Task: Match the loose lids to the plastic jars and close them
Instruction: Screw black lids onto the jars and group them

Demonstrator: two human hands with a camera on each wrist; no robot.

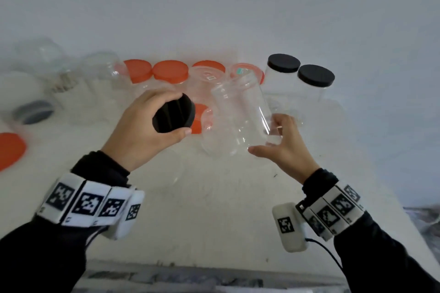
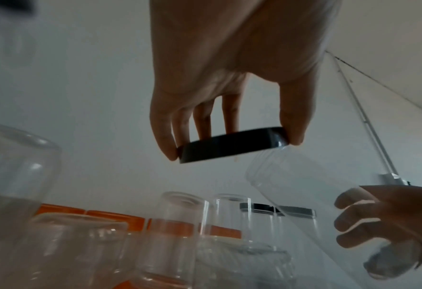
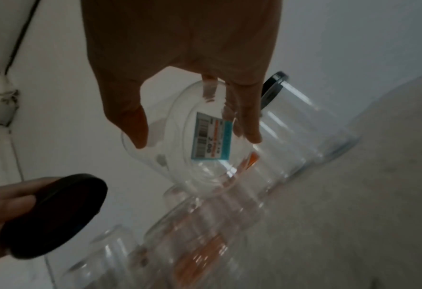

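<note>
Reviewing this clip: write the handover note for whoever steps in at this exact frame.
Left hand grips a black lid by its rim, in the air.
Right hand holds an open clear jar by its base, tilted, mouth toward the lid.
Done: two black-lidded jars and several orange-lidded jars stand closed at the back.
Left: cap this jar; a grey lid, an orange lid and open jars at left remain.

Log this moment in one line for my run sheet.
left hand: holds black lid | right hand: holds clear jar, tilted | lid: off
</note>
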